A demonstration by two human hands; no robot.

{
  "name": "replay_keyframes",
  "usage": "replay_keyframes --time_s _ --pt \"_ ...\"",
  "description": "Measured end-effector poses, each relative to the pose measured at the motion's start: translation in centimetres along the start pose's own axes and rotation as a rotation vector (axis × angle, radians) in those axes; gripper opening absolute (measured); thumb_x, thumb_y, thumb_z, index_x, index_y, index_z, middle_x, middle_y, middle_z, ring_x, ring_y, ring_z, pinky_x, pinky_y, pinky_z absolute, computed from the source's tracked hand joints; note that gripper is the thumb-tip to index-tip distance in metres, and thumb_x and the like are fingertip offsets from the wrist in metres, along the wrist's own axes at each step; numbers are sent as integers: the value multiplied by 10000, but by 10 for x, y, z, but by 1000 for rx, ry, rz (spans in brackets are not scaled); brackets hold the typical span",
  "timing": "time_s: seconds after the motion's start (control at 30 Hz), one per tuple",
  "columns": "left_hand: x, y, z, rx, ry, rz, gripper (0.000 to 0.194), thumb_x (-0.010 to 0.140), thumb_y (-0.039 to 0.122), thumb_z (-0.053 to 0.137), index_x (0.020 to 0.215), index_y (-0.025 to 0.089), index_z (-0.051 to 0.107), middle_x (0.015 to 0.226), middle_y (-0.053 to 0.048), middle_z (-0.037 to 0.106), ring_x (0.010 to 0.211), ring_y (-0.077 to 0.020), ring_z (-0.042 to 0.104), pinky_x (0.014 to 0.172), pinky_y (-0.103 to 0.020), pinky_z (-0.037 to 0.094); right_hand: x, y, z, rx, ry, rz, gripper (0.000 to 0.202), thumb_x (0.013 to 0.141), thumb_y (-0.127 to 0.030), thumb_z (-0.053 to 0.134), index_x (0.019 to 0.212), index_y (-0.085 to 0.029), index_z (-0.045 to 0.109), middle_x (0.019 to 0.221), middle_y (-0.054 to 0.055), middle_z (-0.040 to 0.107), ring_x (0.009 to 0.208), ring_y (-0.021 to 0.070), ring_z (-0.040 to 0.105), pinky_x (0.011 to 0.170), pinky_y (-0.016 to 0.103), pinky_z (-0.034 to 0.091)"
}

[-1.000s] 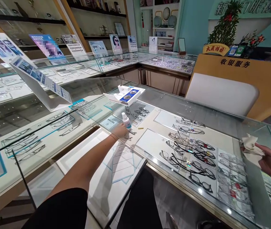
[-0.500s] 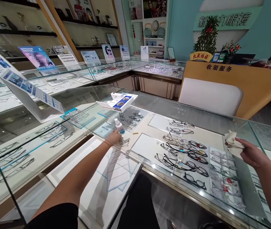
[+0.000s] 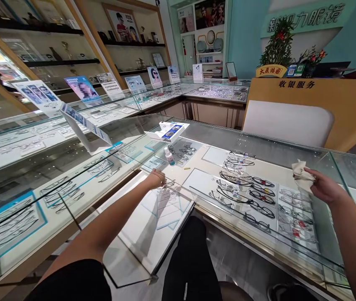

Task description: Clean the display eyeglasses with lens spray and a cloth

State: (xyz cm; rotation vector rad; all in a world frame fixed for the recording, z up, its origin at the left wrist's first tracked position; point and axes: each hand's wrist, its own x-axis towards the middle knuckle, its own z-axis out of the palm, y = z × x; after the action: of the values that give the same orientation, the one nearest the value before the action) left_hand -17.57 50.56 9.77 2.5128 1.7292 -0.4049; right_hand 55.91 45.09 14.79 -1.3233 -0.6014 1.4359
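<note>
Over the right part of the glass counter, holds a bunched pale cloth in the fingers of the right hand, with its loose end out to the left of the fingertips. Impossible to tell whether the cloth touches the glass. Well apart from it, near the inner corner of the open drawer, keeps the left hand low with fingers curled; cannot tell whether grasping anything. Just beyond those fingers, a small white-capped bottle, upright and apart from the hand. Right beside the fingertips, thin-framed glasses; to the right of the bottle, a short yellow strip. Beyond the bottle, in the way of a straight reach forward, an open white and blue box. Between the hands, rows of dark-framed glasses under the glass, then clear-framed glasses nearer the cloth. Along the near side, a metal edge slanting down to the right; past the right hand, an upright glass edge. From box to cloth, a bare strip of glass along the far side.
</note>
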Motion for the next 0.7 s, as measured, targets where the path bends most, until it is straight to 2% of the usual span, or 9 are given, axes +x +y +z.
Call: replay_keyframes --time_s 0.1,0.2,0.33,0.43,0.5,0.57,0.63,0.7 --pt "-37 15 -13 4 -80 28 85 772 281 749 755 198 757 880 -101 750 1048 -291 585 982 -421 351 2 1 -3 14 -15 -2 281 962 -179 530 1057 -195 794 987 105 853 815 232 822 749 228 675" --pt "-78 36 -35 -12 -150 76 38 782 237 773 746 237 785 874 -75 761 1064 -283 597 973 -403 349 1 2 -2 12 -24 -7 264 958 -192 553 1068 -195 793 997 110 851 802 230 818 746 224 671" --pt "-128 68 -76 -107 -223 180 51 789 233 817 756 268 798 860 -54 765 1054 -277 609 999 -409 330 -4 1 1 9 -15 -2 245 971 -197 555 1029 -190 792 954 117 845 738 214 803 669 206 653" --pt "-149 87 -113 -206 -196 217 105 852 368 795 779 293 804 957 -51 776 1105 -287 578 1049 -413 309 -7 0 5 24 -17 -8 238 981 -177 551 1005 -185 788 902 104 841 696 191 784 624 192 629" --pt "-148 99 -140 -241 -150 233 213 895 490 745 821 303 814 1014 -53 775 1132 -291 560 1094 -414 286 -8 -1 6 41 -17 -19 238 977 -158 552 1025 -180 784 884 96 841 713 190 784 627 192 625" --pt "-135 113 -166 -234 -85 265 300 923 569 688 880 307 826 1050 -59 773 1168 -300 542 1129 -419 260 -8 -1 7 44 -36 -20 242 981 -158 545 1048 -177 777 877 88 841 725 193 786 642 202 631" --pt "-111 128 -187 -185 1 315 328 945 572 645 905 301 825 1068 -63 772 1196 -311 524 1136 -436 245 -7 0 6 40 -71 -32 226 978 -160 552 1039 -179 769 876 73 842 715 184 784 663 203 639" --pt "-78 145 -200 -119 84 369 293 959 498 622 875 293 815 1067 -59 771 1179 -310 522 1125 -458 243 -5 2 5 36 -94 -58 192 963 -171 581 1019 -200 763 863 52 840 715 178 789 671 201 647"
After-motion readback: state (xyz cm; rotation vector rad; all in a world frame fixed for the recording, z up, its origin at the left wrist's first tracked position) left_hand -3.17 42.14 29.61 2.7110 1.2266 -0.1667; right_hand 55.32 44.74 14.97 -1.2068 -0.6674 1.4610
